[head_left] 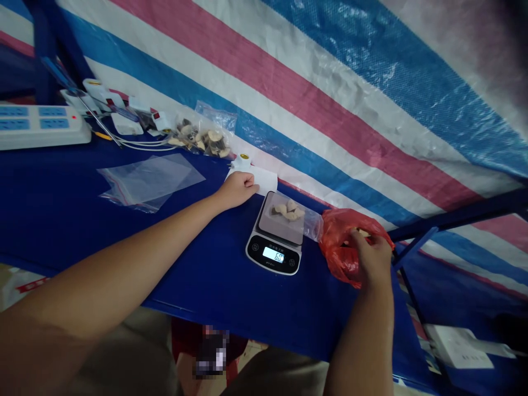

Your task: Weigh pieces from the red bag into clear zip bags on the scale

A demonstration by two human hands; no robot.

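Red plastic bag [344, 242] under right hand [371, 256], just beside scale [275, 234].

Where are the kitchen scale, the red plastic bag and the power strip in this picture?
kitchen scale [273, 254]: head view, on its lit display.
red plastic bag [338, 234]: head view, on its crumpled left side, beside the right hand [371, 258].
power strip [41, 126]: head view, on its white top face.

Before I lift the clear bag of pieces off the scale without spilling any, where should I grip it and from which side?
Probably by its free end, from the right. The bag lies flat across the scale, the pieces sit over the platform, and its slack, empty end overhangs toward the red bag, beside the right hand. Pinching there and lifting should keep the pieces low. Whether it is sealed cannot be seen.
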